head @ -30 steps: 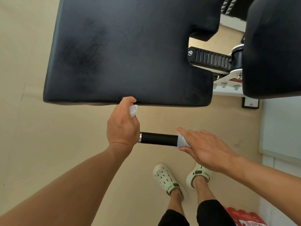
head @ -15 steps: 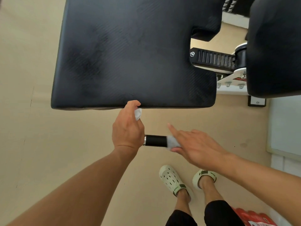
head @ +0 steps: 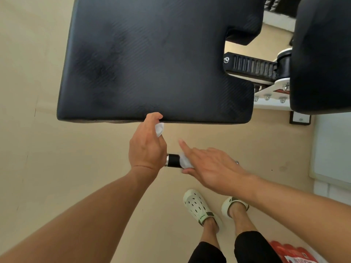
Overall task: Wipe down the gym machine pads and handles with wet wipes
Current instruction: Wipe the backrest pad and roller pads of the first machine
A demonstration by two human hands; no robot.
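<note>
A large black seat pad (head: 155, 59) fills the upper middle of the head view. Below its front edge runs a short black handle (head: 173, 160) with a silver ring at its left end. My left hand (head: 147, 147) is closed around the handle's left part, with a crumpled white wipe (head: 159, 129) sticking out above the thumb. My right hand (head: 210, 168) wraps a second white wipe (head: 185, 161) around the handle from the right, index finger stretched out. Only a short stretch of handle shows between the two hands.
A second black pad (head: 322, 54) stands at the upper right, joined by a black ribbed bar (head: 250, 66) and a white bolted bracket (head: 271, 95). My feet in pale green clogs (head: 199, 207) stand on the beige floor (head: 38, 168). A red pack (head: 290, 253) lies at the bottom right.
My right hand has slid its wipe leftward along the handle toward my left hand, so less black handle shows. The left hand has kept its grip.
</note>
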